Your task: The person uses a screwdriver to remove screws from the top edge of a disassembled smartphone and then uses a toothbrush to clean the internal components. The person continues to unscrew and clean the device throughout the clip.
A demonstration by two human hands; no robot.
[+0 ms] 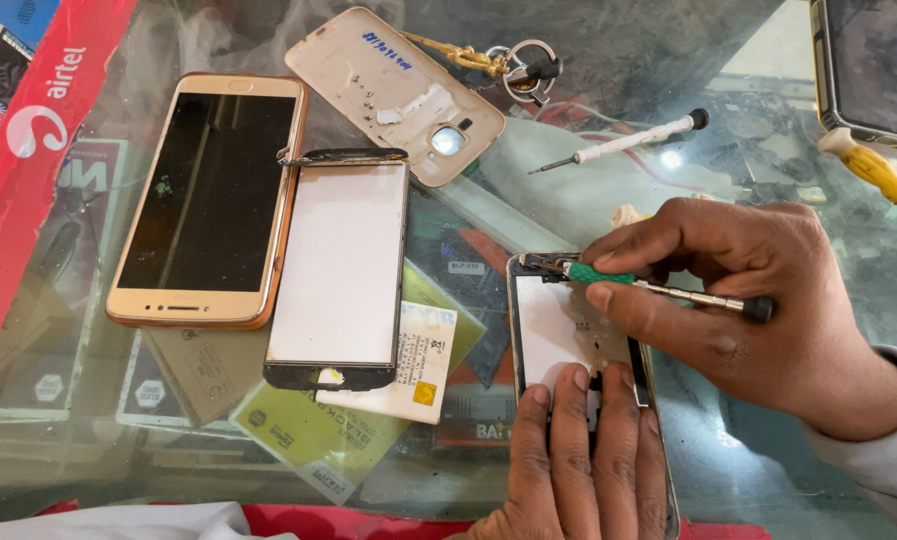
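Farthest left, a red strip [38, 150] ran along the edge of the glass table [768, 470], with packets and cards showing beneath the glass. Just right of it lay a gold phone [208, 200] face up with a dark screen, and touching its right side lay a loose screen panel [340, 265] with a pale face and black ends, resting partly on a white battery [423, 365] and a green battery [308, 440]. Farther off, a beige back cover [393, 90] lay inside up, with a key ring [518, 65] just beyond its right corner. To the right, a small white-handled screwdriver [628, 140] lay alone on the glass. Nearer, the opened phone [553, 330] lay at centre right. The left hand [578, 460] pressed flat on its near half, fingers close together, pinning it to the table. The right hand [748, 300] came in from the right, thumb and fingers pinched around a green-gripped screwdriver [658, 288], whose tip met the far left corner of the opened phone. At the far right corner sat a dark device [873, 70], and a yellow tool handle [878, 172] lay just near of it.
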